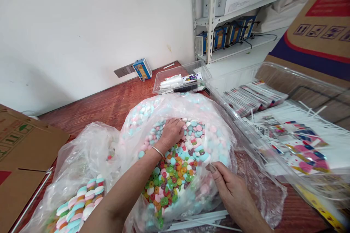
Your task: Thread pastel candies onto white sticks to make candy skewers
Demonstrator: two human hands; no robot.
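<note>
The left hand [171, 131] is digging, fingers curled shut, into the sweets [175, 169] inside the big bag [218, 134] (mid-table). The right hand [226, 184] is pinching the bag's near rim, seemingly holding it open

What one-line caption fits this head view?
Left hand digs into a clear bag of colourful candy rings while right hand grips the bag's rim.

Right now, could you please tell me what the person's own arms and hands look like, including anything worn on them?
Both forearms are bare, with no sleeves or gloves in view. The left hand has a thin, plain metal bangle around its wrist. The right hand shows no ring, watch or band; its thumbnail looks darkened, perhaps painted, though I cannot tell which.
</note>
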